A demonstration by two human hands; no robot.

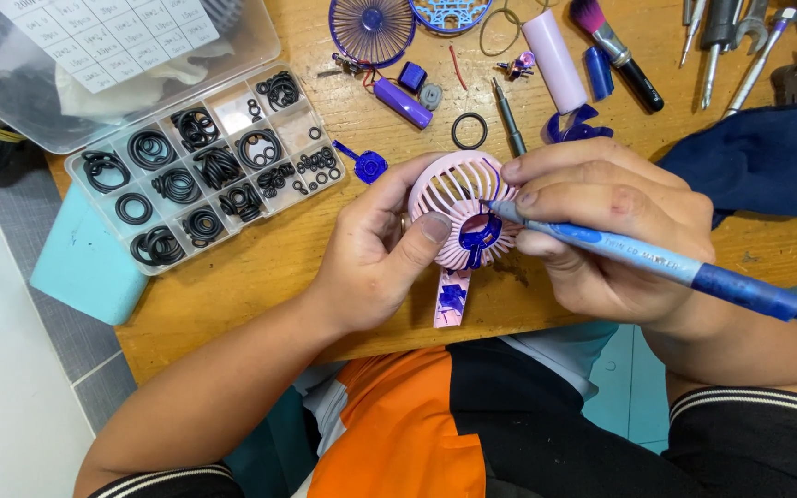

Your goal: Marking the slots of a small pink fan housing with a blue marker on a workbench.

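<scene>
My left hand (pixel 375 249) grips a small pink fan housing (pixel 454 198) with slotted ribs, thumb pressed on its rim. A dark blue piece (pixel 480 235) sits at the housing's centre, and a pink stem with blue marks (pixel 451 300) hangs below it. My right hand (pixel 611 226) holds a blue marker pen (pixel 657 263) like a pencil, its tip touching the housing near the blue piece. Both hands hover over the front edge of a wooden table (pixel 260 277).
A clear compartment box (pixel 209 161) of black rubber rings lies at left. Purple fan grilles (pixel 373 28), a purple cylinder (pixel 403 101), a loose black ring (pixel 469 130), a screwdriver bit (pixel 509 120), a brush (pixel 615 51), metal tools (pixel 740 46) and dark blue cloth (pixel 758 157) lie behind.
</scene>
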